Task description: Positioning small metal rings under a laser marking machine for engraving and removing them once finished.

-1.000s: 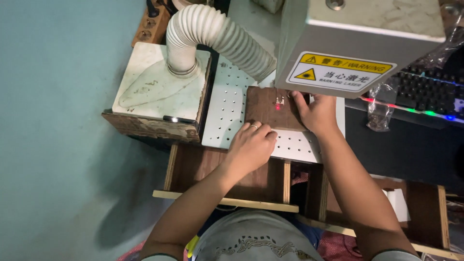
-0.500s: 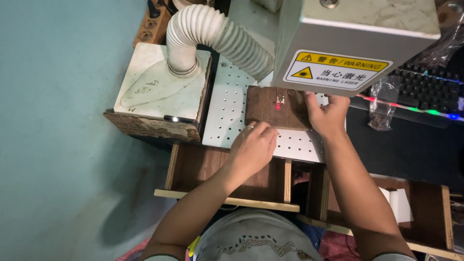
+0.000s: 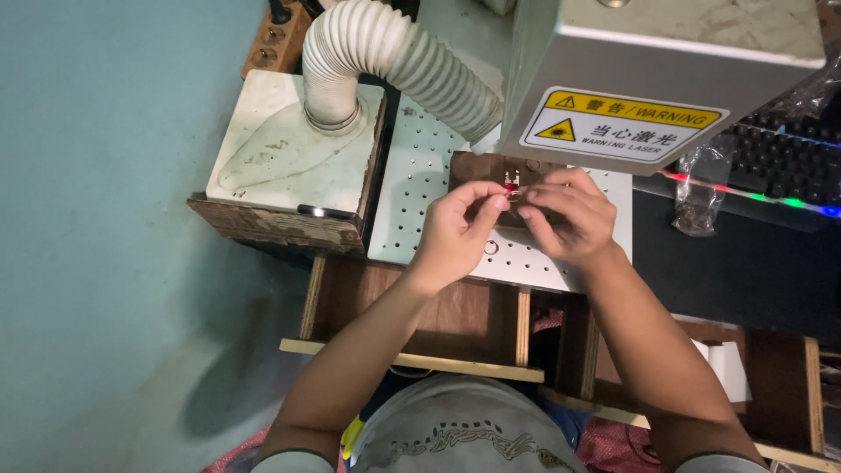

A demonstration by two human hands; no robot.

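Both hands meet just under the grey metal laser head (image 3: 666,79). The left hand (image 3: 455,229) and right hand (image 3: 561,215) are pinching a tiny metal piece lit red (image 3: 511,182) between fingertips, right above the dark brown wooden block (image 3: 473,168). That block sits on the white perforated metal table (image 3: 412,193). A small metal ring (image 3: 491,249) lies on the plate near the left hand. The white ribbed hose (image 3: 394,61) runs to a worn white box (image 3: 289,153) off to the left.

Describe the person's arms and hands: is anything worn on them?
Both forearms are bare, and so are the left hand and the right hand: no gloves, watch or wristband shows. Short pale sleeve edges appear only near the shoulders, at the frame's bottom edge.
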